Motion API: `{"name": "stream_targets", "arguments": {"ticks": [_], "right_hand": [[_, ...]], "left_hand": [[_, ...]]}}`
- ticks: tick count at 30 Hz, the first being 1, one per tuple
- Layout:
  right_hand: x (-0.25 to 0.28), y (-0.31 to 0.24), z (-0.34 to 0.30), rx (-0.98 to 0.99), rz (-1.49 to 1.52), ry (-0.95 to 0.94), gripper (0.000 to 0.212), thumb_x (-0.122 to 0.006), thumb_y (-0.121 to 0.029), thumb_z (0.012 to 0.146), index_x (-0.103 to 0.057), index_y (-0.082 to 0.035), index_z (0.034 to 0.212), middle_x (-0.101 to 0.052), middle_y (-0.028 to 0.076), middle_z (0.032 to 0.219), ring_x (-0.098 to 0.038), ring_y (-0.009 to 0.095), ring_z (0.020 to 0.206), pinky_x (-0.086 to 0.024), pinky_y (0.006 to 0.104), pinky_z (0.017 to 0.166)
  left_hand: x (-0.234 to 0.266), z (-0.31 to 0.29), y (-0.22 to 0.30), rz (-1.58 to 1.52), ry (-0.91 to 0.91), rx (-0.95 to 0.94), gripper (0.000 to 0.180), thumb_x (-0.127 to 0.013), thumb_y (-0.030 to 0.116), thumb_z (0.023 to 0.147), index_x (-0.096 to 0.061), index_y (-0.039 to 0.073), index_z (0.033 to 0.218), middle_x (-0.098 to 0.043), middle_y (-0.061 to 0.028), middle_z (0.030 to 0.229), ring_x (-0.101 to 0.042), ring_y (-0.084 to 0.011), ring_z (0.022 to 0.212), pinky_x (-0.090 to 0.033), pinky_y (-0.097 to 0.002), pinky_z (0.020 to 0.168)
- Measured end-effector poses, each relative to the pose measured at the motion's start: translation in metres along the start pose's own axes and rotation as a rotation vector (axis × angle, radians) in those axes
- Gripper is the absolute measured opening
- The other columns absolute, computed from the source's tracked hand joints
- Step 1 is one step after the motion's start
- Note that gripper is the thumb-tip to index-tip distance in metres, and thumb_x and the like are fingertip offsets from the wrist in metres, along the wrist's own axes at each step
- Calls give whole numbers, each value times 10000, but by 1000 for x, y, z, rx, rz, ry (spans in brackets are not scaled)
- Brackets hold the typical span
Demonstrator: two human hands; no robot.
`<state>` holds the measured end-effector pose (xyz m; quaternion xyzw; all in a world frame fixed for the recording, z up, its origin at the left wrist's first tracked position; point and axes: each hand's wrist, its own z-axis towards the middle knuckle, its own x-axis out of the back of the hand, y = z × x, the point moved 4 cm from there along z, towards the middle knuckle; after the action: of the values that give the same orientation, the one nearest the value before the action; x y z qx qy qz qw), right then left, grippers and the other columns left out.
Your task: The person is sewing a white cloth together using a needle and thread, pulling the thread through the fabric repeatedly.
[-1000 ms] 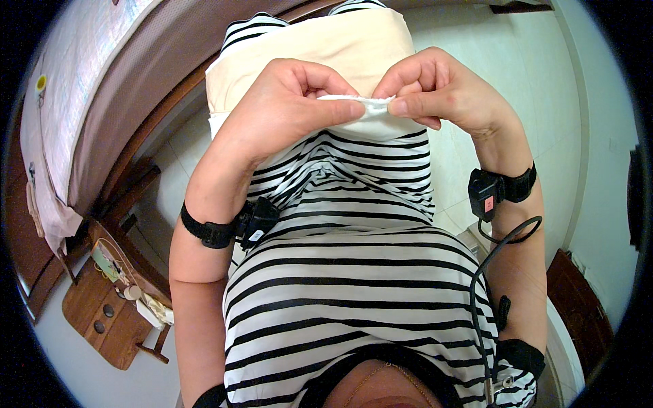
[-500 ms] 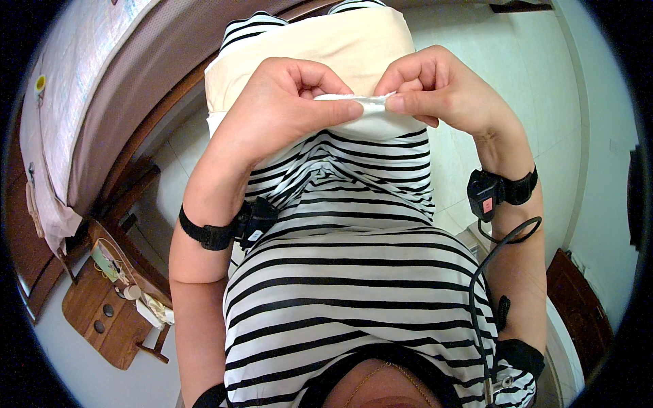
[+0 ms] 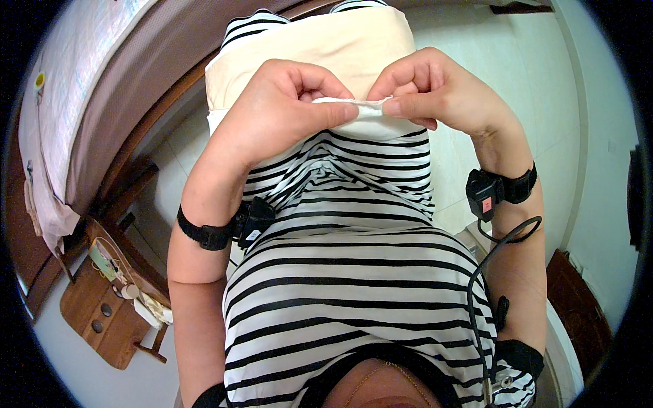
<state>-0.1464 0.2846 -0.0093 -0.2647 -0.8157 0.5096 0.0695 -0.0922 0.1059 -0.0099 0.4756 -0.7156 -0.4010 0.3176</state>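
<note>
A cream cloth [image 3: 320, 51] lies across my lap over black-and-white striped clothing, its near part folded and white. My left hand [image 3: 282, 102] pinches the folded white edge between thumb and fingers. A short way to the right, my right hand [image 3: 428, 92] grips that same edge, its thumb on the near side and its index finger bent over the far side. Between both thumbs a short stretch of the hem stands up, slightly crumpled. Whether anything small, such as a needle, sits in my fingers cannot be made out.
A bed [image 3: 112, 75] with a light cover runs along the left, with a small yellow round thing [image 3: 39, 81] on it. At lower left stands a wooden chair [image 3: 102, 313] near some small items. Black straps with small devices circle my forearms; a cable [image 3: 476, 285] runs along the right arm.
The right index finger and thumb have shifted slightly left along the cloth edge. My left thumb has drawn back a little to the left. Both hands keep hold of the cloth.
</note>
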Motion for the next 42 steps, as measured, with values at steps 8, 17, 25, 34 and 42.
{"name": "stream_targets", "arguments": {"ticks": [8, 17, 25, 34, 42], "right_hand": [[0, 1, 1, 20, 45, -40, 135, -657, -89, 839, -680, -7, 945, -497, -63, 530, -407, 19, 452, -265, 192, 403], [-7, -5, -1, 80, -173, 103, 124, -627, -65, 847, -686, 4, 932, -595, -25, 642, -500, 41, 565, -396, 205, 504], [-4, -8, 1, 26, -82, 45, 124, -631, -69, 857, -684, 9, 937, -563, -52, 619, -427, 13, 507, -313, 185, 449], [-3, -7, 2, -2, 46, -27, 122, -665, -83, 832, -690, -7, 923, -544, -63, 586, -393, 10, 455, -264, 180, 406], [-4, -8, 2, -17, -18, -22, 111, -645, -78, 841, -677, -14, 926, -570, -50, 608, -448, 16, 510, -313, 190, 445]], "left_hand": [[-3, 3, -4, -19, -17, -15, 139, -768, 143, 792, -706, 29, 841, -570, 79, 673, -454, 5, 602, -344, -156, 531], [-6, -2, 7, 75, 50, -32, 113, -767, 124, 786, -709, 31, 812, -529, 94, 628, -399, 10, 560, -289, -167, 493], [2, -2, 5, 21, 14, 2, 103, -757, 120, 797, -710, 36, 835, -534, 97, 646, -411, 10, 572, -300, -159, 503], [3, -3, 4, -47, -45, 20, 139, -759, 132, 800, -701, 24, 867, -600, 61, 706, -476, 1, 607, -364, -148, 546], [4, -5, 8, 27, -3, 36, 112, -765, 123, 787, -707, 39, 835, -566, 79, 655, -438, 3, 563, -329, -160, 502]]}}
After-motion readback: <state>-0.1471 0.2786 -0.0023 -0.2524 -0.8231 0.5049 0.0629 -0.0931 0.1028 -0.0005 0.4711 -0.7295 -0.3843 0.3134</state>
